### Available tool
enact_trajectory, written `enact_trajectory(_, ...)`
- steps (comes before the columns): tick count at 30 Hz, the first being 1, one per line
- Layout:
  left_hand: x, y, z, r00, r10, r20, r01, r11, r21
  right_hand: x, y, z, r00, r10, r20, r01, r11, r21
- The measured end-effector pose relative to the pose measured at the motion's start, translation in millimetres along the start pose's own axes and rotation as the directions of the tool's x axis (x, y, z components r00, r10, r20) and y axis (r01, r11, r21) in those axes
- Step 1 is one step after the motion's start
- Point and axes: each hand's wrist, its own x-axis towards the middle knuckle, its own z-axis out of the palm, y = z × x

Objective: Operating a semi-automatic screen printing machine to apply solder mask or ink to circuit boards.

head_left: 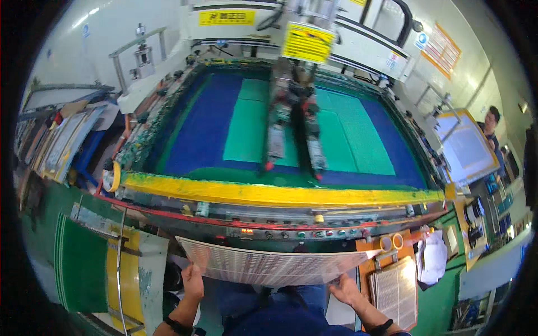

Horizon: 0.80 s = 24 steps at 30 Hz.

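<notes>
Far left, we log a leaning pile of flat frames [73,143], thin-edged, some grey, some brown. Below it stands a smooth dark-green panel [81,263], then a glossy yellow sheet [121,277] with a bent, shiny metal rail [119,252] in front.

Left hand [192,281] next: closed on the left end of a pale, thin, rectangular sheet [269,264], dark band on the wrist. The sheet carries dense rows of small marks, a fine grid to our eye. It sits between the two hands, in front of the machine's control strip [297,232] and above the lap.

Beyond it, mid-view: a big printing screen [190,140], blue mesh with flat green rectangles, paint-crusted frame. A yellow-coated bar [280,194] runs along its near side, and two stained squeegee arms [294,126] cross above the mesh.

Right hand [346,290]: clamped on the sheet's right end, well apart from the left hand. Just right of it lies a stack of similar patterned sheets [393,294], with two tape rings [392,242] above and a crumpled white cloth [431,257] beside.

The held sheet's long axis runs left to right, roughly parallel to the yellow bar, short ends facing the hands. Its tilt we can't pin down; the fisheye bends its edges.
</notes>
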Motion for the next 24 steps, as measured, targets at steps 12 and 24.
enact_trajectory(12,9,-4,-8,0.999,0.027,0.026,-0.026,0.998,-0.065,3,-1,-1,0.993,0.014,-0.12,0.002,0.992,0.129)
enact_trajectory(24,3,42,14,0.994,0.082,0.068,-0.071,0.986,-0.148,14,-4,12,0.997,-0.016,-0.077,0.038,0.956,0.292)
